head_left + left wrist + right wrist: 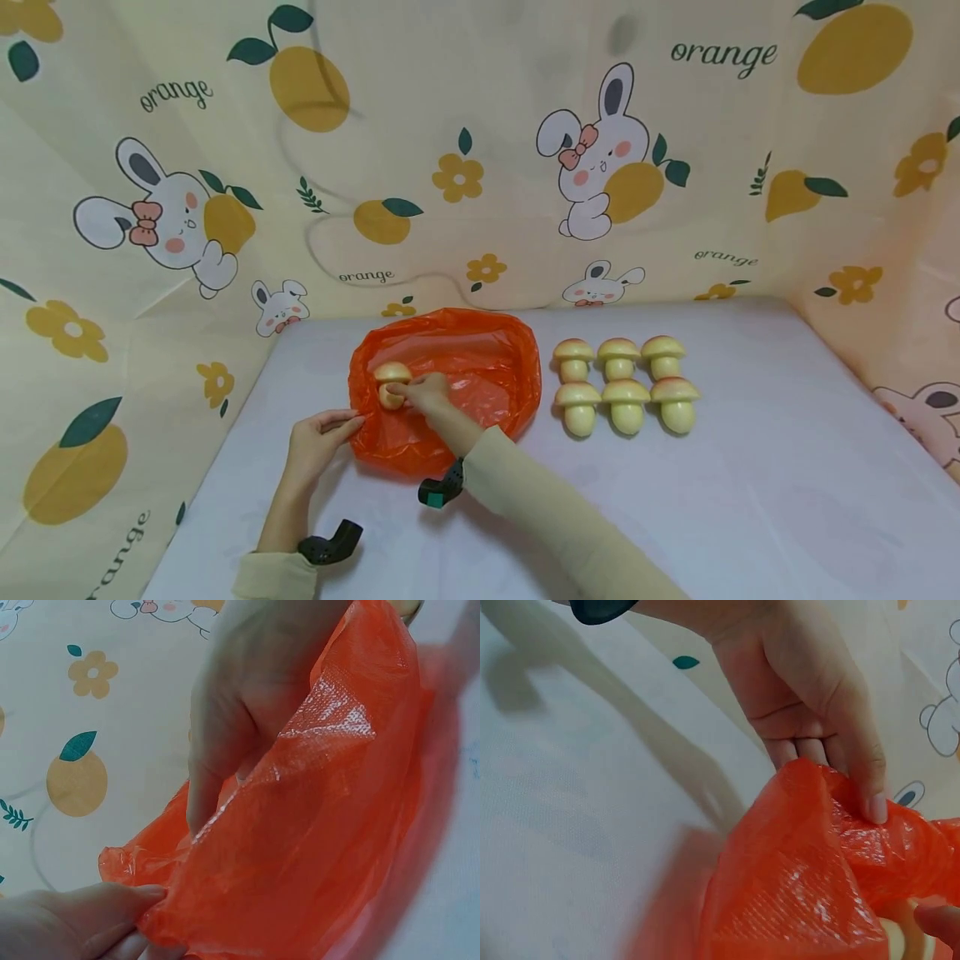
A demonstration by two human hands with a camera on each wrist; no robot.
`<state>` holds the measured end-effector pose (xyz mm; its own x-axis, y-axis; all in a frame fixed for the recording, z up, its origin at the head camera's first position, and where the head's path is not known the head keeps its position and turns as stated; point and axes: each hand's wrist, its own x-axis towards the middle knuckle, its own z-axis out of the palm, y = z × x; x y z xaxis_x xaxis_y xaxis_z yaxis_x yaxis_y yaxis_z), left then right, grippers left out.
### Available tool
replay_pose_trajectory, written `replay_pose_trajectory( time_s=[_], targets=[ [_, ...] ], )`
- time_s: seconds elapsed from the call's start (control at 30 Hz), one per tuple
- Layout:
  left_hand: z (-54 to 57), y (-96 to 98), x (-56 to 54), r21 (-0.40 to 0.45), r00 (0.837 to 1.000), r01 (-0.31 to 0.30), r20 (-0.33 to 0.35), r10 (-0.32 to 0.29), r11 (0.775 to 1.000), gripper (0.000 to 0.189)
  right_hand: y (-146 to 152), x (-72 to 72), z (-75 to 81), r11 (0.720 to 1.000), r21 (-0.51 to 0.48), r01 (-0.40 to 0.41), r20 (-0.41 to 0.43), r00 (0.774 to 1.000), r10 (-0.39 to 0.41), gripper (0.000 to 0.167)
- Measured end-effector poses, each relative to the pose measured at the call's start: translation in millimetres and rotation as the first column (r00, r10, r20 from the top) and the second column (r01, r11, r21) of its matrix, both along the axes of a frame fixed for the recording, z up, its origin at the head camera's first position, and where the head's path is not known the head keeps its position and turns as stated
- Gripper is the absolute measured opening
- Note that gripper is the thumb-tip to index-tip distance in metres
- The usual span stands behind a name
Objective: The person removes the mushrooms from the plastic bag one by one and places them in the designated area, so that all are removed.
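Note:
An orange-red plastic bag [529, 367] lies spread on the table with its mouth facing up. At its left side my left hand [318, 442] pinches the rim between thumb and fingers, which the right wrist view shows closely. My right hand [431, 393] reaches into the bag and pinches a cream-and-tan mushroom [392, 372] by its stem, near the bag's left inner wall. In the right wrist view only part of the mushroom [895, 936] shows beside a fingertip. Bag plastic partly hides the right hand [247, 697] in the left wrist view.
To the right of the bag, several similar mushrooms [626, 406] stand in two rows on the white table [765, 483]. A printed cloth [480, 100] with rabbits and oranges hangs behind and along the sides. Each wrist carries a black camera [331, 542].

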<state>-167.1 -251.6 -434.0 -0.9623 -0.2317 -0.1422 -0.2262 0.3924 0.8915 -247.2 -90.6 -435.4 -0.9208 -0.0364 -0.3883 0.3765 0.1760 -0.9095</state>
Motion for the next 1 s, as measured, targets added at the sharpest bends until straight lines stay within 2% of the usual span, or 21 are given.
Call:
replay_pose_trajectory(
  time_s=[0.1, 0.33, 0.53, 0.77, 1.0],
  targets=[
    [0.2, 0.0, 0.4, -0.001, 1.000, -0.002, 0.008, 0.002, 1.000, 0.036, -4.0, -0.5, -1.9, 0.999, 0.037, 0.012, -0.020, 1.000, -0.011, 0.029],
    [1.1, -0.2, 0.6, -0.002, 1.000, 0.000, 0.012, 0.000, 1.000, 0.036, -11.0, -3.7, -9.6, 0.999, 0.030, 0.023, 0.024, 0.999, -0.023, 0.045],
    [1.9, 0.2, 2.0, -0.012, 1.000, -0.001, -0.004, 0.001, 1.000, 0.037, -15.6, -5.8, -15.7, 0.997, 0.076, 0.004, 0.023, 1.000, -0.006, 0.034],
    [3.2, -0.1, 2.7, -0.008, 1.000, 0.001, -0.005, -0.001, 1.000, 0.038, -17.0, -5.9, -16.7, 0.988, 0.153, -0.017, 0.013, 1.000, 0.016, 0.035],
    [3.4, -0.8, 2.2, -0.016, 1.000, -0.002, -0.006, 0.002, 1.000, 0.037, -16.1, -3.9, -15.8, 0.993, 0.119, -0.007, 0.006, 1.000, 0.007, 0.027]
  ],
)
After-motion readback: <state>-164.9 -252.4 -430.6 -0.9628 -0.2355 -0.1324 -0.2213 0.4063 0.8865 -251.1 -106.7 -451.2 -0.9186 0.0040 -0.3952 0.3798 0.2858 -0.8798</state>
